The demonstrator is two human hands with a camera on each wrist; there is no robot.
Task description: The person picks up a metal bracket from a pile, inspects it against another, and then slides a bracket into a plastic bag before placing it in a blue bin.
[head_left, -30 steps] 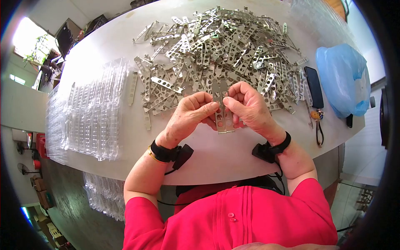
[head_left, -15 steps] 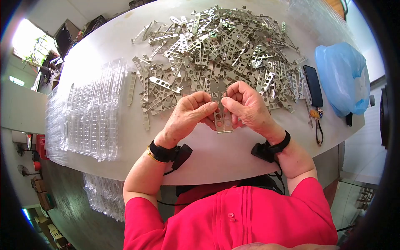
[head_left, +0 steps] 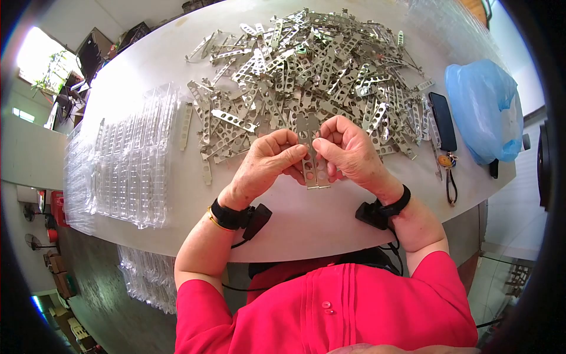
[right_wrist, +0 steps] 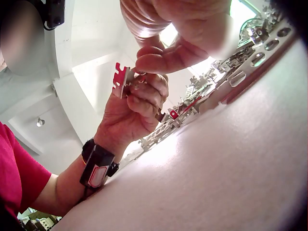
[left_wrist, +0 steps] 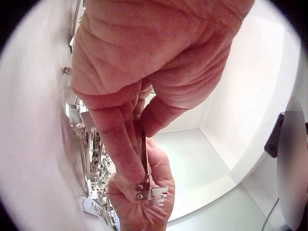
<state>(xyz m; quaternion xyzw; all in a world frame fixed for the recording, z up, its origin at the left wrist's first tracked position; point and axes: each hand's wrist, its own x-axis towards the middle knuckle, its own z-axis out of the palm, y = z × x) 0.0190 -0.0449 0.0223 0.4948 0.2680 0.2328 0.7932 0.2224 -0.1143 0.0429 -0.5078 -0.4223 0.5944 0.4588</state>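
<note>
My left hand (head_left: 265,162) pinches a flat metal strip (head_left: 309,176) with round holes, thumb on its near face. Against it, side by side, stands a second such strip (head_left: 322,177), pinched by my right hand (head_left: 352,154) between thumb and fingers. Both are held lengthwise over the table, in front of a heap of like perforated metal strips (head_left: 330,71). In the left wrist view, a bent, notched end (left_wrist: 159,193) juts out below the fingers. The right wrist view shows a notched end plate (right_wrist: 120,82) by the left hand's fingers. Fingers hide the strips' middles.
Clear plastic trays (head_left: 132,159) are stacked at the left of the white table (head_left: 306,230). To the right lie a black phone (head_left: 443,123), a key ring with a strap (head_left: 451,177) and a blue plastic bag (head_left: 483,112). More clear plastic (head_left: 454,29) lies at the far right.
Both hands stay in nearly the same place. The lower ends of the two strips have shifted slightly against each other, and the seam between them shows more clearly.
</note>
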